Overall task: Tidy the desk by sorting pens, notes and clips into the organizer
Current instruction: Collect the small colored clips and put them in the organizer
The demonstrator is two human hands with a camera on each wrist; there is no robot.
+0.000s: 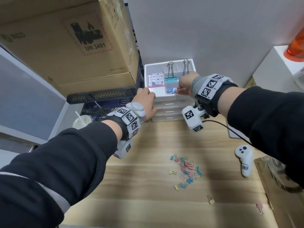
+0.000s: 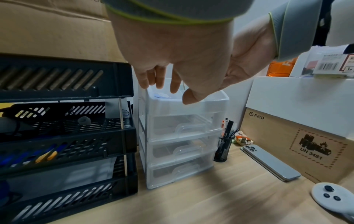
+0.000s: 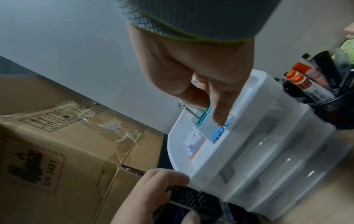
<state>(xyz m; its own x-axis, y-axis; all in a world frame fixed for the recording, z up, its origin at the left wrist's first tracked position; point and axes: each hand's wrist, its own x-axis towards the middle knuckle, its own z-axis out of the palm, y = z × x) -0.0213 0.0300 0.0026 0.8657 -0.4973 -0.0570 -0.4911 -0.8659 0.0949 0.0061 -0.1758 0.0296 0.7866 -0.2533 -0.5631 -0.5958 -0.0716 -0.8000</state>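
Note:
The white drawer organizer (image 1: 192,66) stands at the back of the desk, its top tray divided into compartments. Sticky notes (image 1: 156,80) lie in the left one and a large teal binder clip (image 1: 171,79) stands behind. My right hand (image 1: 178,91) reaches down into the front compartment; in the right wrist view its forefinger (image 3: 220,119) touches small blue clips (image 3: 220,131), with the thumb apart. My left hand (image 1: 146,102) grips the organizer's front left corner, fingers on the rim (image 2: 153,84) and thumb on the front. Several loose coloured clips (image 1: 185,171) lie on the desk.
A cardboard box (image 1: 65,38) sits on black stacked trays (image 2: 67,136) left of the organizer. A mesh pen cup (image 2: 224,145), a phone (image 2: 268,162) and a white controller (image 1: 244,160) are to the right. Stray clips (image 1: 210,199) lie near the front edge.

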